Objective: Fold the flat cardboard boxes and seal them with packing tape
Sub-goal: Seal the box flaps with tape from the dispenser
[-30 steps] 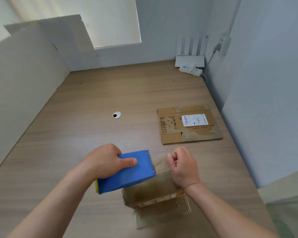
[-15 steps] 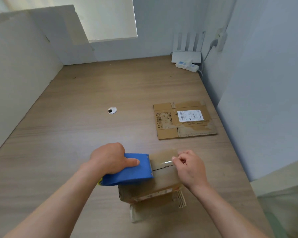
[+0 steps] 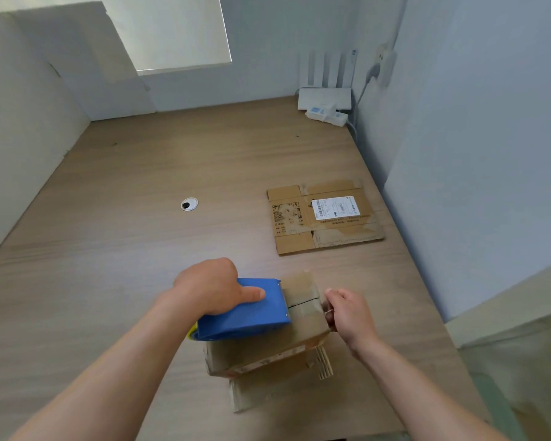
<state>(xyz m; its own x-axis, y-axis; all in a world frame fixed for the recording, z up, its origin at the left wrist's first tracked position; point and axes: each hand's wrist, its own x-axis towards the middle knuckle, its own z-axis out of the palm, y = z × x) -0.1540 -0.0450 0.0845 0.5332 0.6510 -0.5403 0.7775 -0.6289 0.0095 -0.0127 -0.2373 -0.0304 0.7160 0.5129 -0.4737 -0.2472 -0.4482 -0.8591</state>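
Note:
A small folded cardboard box [image 3: 303, 319] stands on the wooden desk close to me, its top flaps closed along a seam. My left hand [image 3: 213, 286] grips a blue tape dispenser [image 3: 245, 310] that lies on the left part of the box top. At the box's right edge my right hand [image 3: 347, 310] pinches the free end of the clear tape. A flat cardboard box [image 3: 323, 214] with a white label lies further back on the right.
The desk [image 3: 124, 249] has a round cable hole [image 3: 189, 204] left of centre. A white router [image 3: 326, 97] and a power strip [image 3: 326, 115] sit in the far right corner. Walls close off the left, back and right sides. The desk's front edge is just below the box.
The dispenser has come down from a tilted position to lie on the box top. My right hand moved from the top of the box to its right edge, drawing tape across.

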